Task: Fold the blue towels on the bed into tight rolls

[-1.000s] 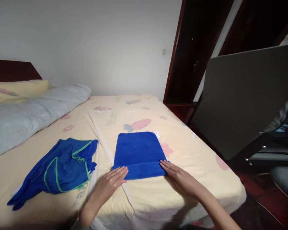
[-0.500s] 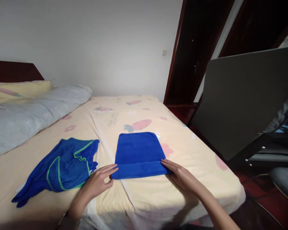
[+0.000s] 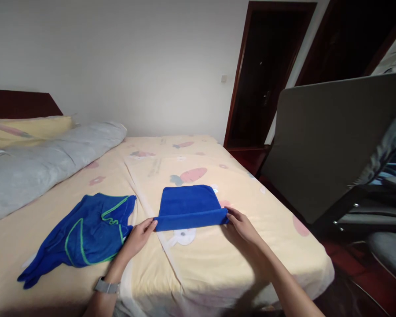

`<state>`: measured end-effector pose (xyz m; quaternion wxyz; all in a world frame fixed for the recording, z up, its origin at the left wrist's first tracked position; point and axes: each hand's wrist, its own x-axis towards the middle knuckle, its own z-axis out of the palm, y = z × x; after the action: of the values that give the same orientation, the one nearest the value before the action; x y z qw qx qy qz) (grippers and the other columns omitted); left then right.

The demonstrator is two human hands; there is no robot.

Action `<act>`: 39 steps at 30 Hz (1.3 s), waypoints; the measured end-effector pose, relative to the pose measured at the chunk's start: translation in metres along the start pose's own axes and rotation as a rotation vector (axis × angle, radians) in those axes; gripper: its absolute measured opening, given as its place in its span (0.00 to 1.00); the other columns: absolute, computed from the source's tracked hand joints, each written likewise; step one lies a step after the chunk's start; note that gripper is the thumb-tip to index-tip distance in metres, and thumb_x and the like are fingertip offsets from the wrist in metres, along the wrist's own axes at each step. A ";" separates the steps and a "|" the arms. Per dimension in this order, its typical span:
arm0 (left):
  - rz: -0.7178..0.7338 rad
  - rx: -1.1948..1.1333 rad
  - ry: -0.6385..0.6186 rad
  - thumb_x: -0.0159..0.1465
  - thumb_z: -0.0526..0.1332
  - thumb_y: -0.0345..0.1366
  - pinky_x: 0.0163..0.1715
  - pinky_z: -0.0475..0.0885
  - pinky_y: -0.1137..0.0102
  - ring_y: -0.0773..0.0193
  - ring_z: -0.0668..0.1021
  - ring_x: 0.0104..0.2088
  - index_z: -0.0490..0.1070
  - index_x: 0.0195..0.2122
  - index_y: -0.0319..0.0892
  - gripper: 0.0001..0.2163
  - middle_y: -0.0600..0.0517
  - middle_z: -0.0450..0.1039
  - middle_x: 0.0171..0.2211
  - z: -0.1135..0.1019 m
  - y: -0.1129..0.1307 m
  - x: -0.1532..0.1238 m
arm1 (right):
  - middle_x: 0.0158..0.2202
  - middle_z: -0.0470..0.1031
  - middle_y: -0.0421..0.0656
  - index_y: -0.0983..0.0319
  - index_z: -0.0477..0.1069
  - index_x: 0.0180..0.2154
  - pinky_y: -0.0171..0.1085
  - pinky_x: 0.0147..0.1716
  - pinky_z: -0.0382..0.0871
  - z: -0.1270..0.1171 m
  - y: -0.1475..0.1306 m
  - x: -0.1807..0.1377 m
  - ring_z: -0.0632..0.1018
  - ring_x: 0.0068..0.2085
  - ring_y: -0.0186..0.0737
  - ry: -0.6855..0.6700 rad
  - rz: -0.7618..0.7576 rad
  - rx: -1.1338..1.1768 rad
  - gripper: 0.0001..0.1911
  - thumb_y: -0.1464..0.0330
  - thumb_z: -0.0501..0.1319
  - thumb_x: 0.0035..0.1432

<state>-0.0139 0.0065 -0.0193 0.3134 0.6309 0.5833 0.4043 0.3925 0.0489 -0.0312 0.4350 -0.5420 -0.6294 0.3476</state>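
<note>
the blue cloth (image 3: 188,200) lies near the middle of the bed (image 3: 303,259), its near band moved farther over since half a second ago, baring a printed rabbit (image 3: 185,236); less stays flat, so the turning-over seems further along. left hand (image 3: 141,235) and right hand (image 3: 246,225) pinch the band's ends, fingers narrow. left lies a green-trimmed garment (image 3: 97,240).

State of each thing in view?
Plain blue fabric cloth: near edge folded, held both ends
Left hand: gripping left end
Right hand: gripping right end
Green-trimmed blue fabric piece: crumpled, loose
Pale grey quilt: bunched lengthwise
Yellow patterned bedsheet: spread, creased
Dark wooden door: looks shut
</note>
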 end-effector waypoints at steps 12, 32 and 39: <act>-0.172 -0.019 0.119 0.52 0.69 0.52 0.33 0.77 0.64 0.50 0.85 0.31 0.80 0.34 0.37 0.21 0.43 0.84 0.29 0.016 -0.020 0.027 | 0.40 0.84 0.47 0.59 0.84 0.36 0.45 0.46 0.76 0.007 0.002 0.013 0.83 0.46 0.56 0.075 0.175 -0.151 0.12 0.64 0.62 0.57; -0.171 -0.297 0.211 0.49 0.71 0.57 0.45 0.80 0.62 0.48 0.83 0.47 0.80 0.39 0.37 0.27 0.41 0.84 0.44 0.020 0.000 0.023 | 0.43 0.84 0.49 0.67 0.81 0.45 0.42 0.43 0.81 0.018 0.013 0.016 0.84 0.42 0.50 0.120 0.241 0.161 0.20 0.61 0.61 0.57; -0.152 -0.247 0.223 0.50 0.70 0.56 0.38 0.82 0.61 0.48 0.85 0.40 0.78 0.37 0.37 0.26 0.40 0.84 0.37 0.016 -0.003 0.013 | 0.48 0.82 0.49 0.65 0.80 0.48 0.47 0.45 0.81 0.003 0.010 0.002 0.83 0.47 0.55 0.130 0.226 0.112 0.20 0.62 0.64 0.56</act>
<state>-0.0020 0.0207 -0.0279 0.3514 0.4930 0.6062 0.5157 0.3936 0.0527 -0.0405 0.4625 -0.6057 -0.5146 0.3930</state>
